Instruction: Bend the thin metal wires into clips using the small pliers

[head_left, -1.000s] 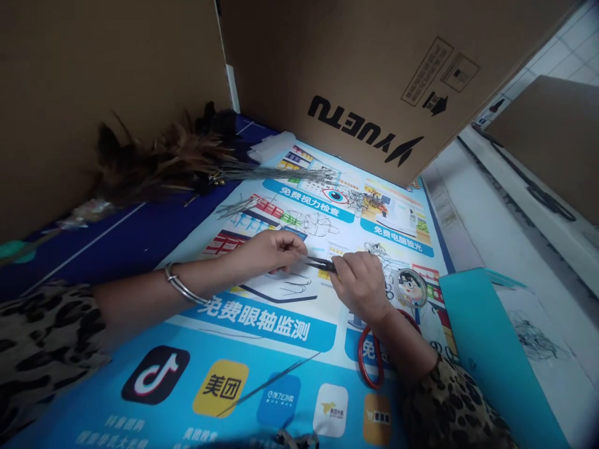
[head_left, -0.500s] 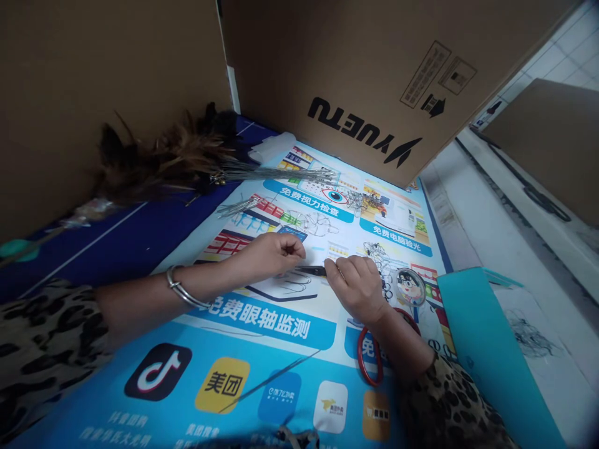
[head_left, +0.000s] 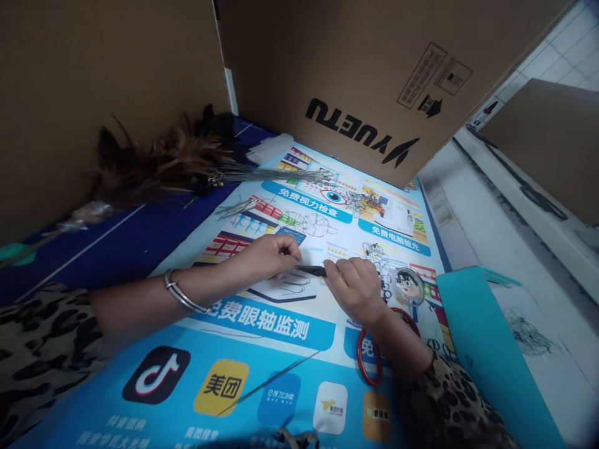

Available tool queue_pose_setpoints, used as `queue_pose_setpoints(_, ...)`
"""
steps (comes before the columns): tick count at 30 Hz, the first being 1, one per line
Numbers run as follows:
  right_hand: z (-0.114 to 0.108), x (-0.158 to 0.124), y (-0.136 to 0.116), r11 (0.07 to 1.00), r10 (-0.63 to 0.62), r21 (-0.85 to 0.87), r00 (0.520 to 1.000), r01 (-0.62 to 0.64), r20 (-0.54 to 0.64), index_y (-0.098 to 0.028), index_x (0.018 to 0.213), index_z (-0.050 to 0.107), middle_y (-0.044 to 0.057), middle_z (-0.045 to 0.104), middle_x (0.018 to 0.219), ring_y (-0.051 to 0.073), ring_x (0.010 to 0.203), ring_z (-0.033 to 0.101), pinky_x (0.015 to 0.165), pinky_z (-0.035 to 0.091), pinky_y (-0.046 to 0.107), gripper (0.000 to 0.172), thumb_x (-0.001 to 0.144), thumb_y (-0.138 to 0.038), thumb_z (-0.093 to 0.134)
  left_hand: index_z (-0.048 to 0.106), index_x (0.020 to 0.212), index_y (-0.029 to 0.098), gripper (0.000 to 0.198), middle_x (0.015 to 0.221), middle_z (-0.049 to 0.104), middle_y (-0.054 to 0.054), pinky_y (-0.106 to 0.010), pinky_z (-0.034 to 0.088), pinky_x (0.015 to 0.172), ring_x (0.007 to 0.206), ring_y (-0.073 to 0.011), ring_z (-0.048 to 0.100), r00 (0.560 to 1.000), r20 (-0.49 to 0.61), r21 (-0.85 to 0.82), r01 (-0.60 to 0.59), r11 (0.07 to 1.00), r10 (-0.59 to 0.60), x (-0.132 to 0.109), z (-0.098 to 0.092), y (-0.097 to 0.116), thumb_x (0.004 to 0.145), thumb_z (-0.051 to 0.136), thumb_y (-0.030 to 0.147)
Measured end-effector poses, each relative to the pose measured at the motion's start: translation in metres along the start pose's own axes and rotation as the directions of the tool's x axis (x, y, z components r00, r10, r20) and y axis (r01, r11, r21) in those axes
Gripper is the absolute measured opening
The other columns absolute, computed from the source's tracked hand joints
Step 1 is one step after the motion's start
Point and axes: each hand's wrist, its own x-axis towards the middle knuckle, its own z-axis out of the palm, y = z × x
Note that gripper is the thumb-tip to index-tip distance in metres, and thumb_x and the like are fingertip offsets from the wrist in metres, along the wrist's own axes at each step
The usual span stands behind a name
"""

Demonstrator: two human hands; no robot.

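Observation:
My left hand (head_left: pixel 269 254) is pinched shut at the tip of a small black pair of pliers (head_left: pixel 311 270); what its fingers pinch is too small to name. My right hand (head_left: pixel 356 287) is closed round the pliers' handles, just right of the left hand. Both hover over a printed blue and white poster (head_left: pixel 262 349) that covers the table. A few bent wire pieces (head_left: pixel 294 287) lie on the poster just below the hands. More thin wire shapes (head_left: pixel 318 223) lie a little farther back.
A bundle of brown feathers with wire stems (head_left: pixel 168 159) lies at the back left. A big cardboard box (head_left: pixel 374 81) stands behind. A small round tin (head_left: pixel 409 285) and a red ring (head_left: pixel 367 358) sit by my right wrist. A teal folder (head_left: pixel 486 349) lies at the right.
The pliers' tip and my right hand have shifted slightly left toward my left hand. Both hands stay closed in nearly the same place.

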Motion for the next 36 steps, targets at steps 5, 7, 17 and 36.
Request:
queue_pose_setpoints(5,0.001,0.001,-0.002,1.0,0.021,-0.015,0.999,-0.022,-0.038,-0.016,0.109,0.062,0.005,0.064,0.081,0.019,0.076,0.051,0.067,0.031,0.036,0.017,0.093,-0.022,0.058,0.056,0.072,0.019,0.009,0.044,0.047,0.008,-0.019,0.021,0.038,0.037,-0.0065,0.036,0.998,-0.008,-0.08,0.065,0.995,-0.066,-0.002,0.003,0.003,0.066,0.056,0.013)
queue_pose_setpoints(7,0.002,0.0,-0.002,1.0,0.024,-0.016,0.999,-0.025,-0.033,-0.015,0.108,0.062,0.005,0.063,0.08,0.018,0.075,0.05,0.067,0.031,0.036,0.016,0.093,-0.021,0.059,0.057,0.072,0.019,0.01,0.043,0.046,0.008,-0.02,0.02,0.038,0.037,-0.0065,0.035,0.997,0.004,-0.103,0.078,0.992,-0.078,-0.002,0.003,0.003,0.065,0.055,0.012)
queue_pose_setpoints(17,0.002,-0.001,0.0,0.998,0.06,-0.014,0.997,-0.061,-0.053,-0.017,0.104,0.062,0.003,0.06,0.074,0.017,0.072,0.048,0.066,0.029,0.035,0.013,0.093,-0.022,0.057,0.061,0.081,0.017,0.012,0.051,0.06,0.001,-0.018,0.026,0.041,0.044,-0.0082,0.046,0.983,0.107,-0.249,0.17,0.953,-0.147,-0.008,0.002,0.006,0.079,0.066,0.027)
queue_pose_setpoints(36,0.003,0.0,0.007,0.998,0.052,-0.043,0.996,-0.055,-0.072,-0.015,0.105,0.062,0.004,0.062,0.076,0.018,0.072,0.048,0.066,0.031,0.035,0.015,0.091,-0.023,0.061,0.063,0.083,0.015,0.024,0.072,0.071,-0.004,-0.021,0.051,0.062,0.068,-0.0134,0.066,0.993,0.018,-0.459,0.115,0.881,-0.12,-0.012,0.002,0.007,0.073,0.081,0.028)
